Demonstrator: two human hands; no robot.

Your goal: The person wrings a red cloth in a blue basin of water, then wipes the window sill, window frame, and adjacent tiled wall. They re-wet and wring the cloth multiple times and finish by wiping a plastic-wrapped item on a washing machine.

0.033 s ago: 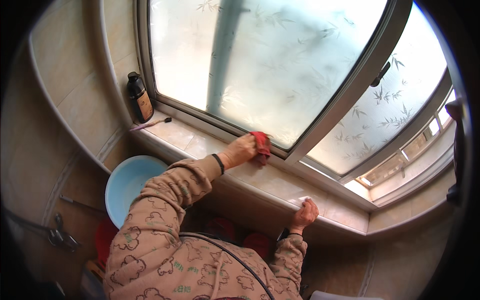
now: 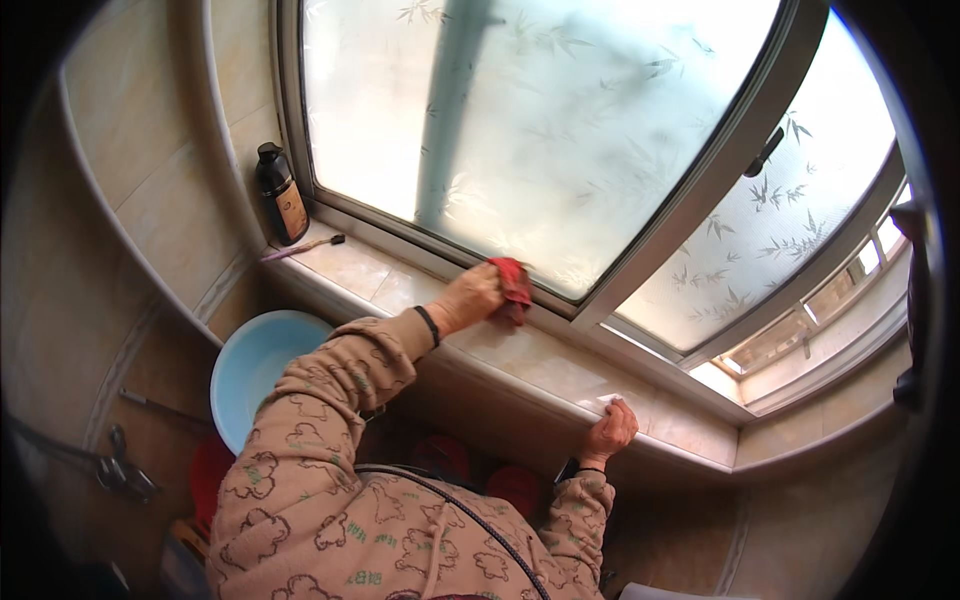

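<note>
My left hand [image 2: 468, 299] is closed round a crumpled red cloth [image 2: 511, 288] and presses it to the lower rail of the window frame, just above the tiled windowsill [image 2: 530, 360]. Part of the cloth hangs down over the sill. Farther right, my right hand [image 2: 612, 432] rests at the front edge of the sill with its fingers curled over it. Behind the cloth stands a frosted window pane [image 2: 560, 150] with a leaf pattern.
A dark pump bottle [image 2: 282, 195] and a toothbrush [image 2: 303, 248] sit at the sill's left end. Below them is a light blue basin [image 2: 250, 365]. A second frosted pane [image 2: 740, 240] with a dark handle [image 2: 764, 152] stands at the right. Red objects [image 2: 440, 457] lie low in shadow.
My left hand and the red cloth have slid a little to the left along the lower window rail. My right hand stays in place on the sill edge.
</note>
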